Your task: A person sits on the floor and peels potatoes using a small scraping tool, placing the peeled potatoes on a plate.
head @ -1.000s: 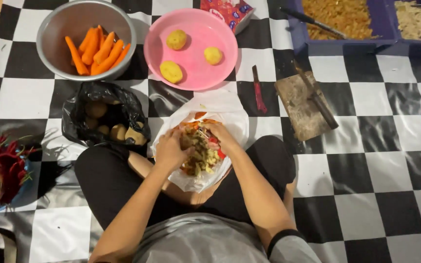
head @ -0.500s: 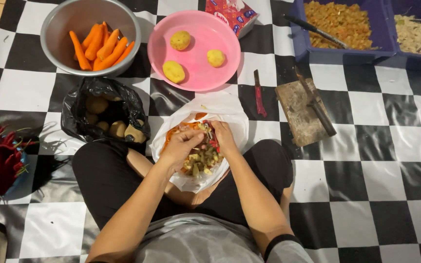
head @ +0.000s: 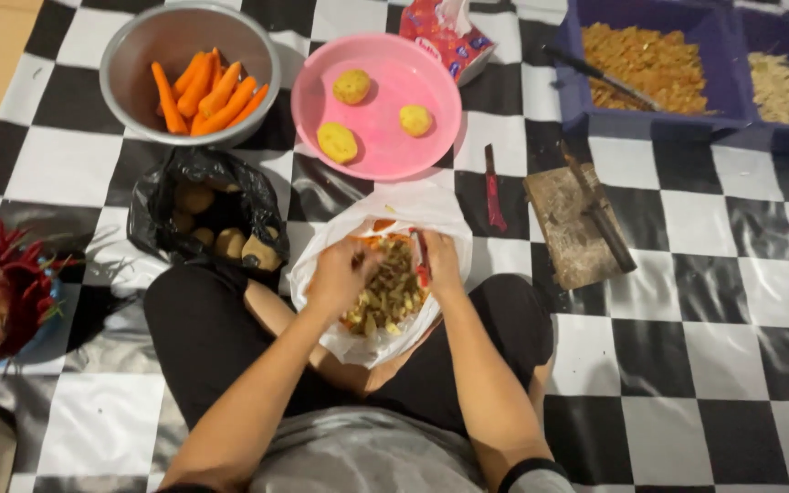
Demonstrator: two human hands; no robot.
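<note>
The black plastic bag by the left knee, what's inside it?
The black plastic bag lies open and shows several brown unpeeled potatoes. Its folds cover whatever lies deeper, so the full count cannot be told.

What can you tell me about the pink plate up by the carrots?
The pink plate is round, shallow and looks like glossy plastic. It lies flat on the black-and-white checkered mat, between the metal bowl of carrots and the blue tubs. Three peeled yellow potatoes sit apart on it; the rest of its surface is bare. A red-patterned packet lies at its upper right rim, perhaps touching. Neither hand reaches it.
</note>
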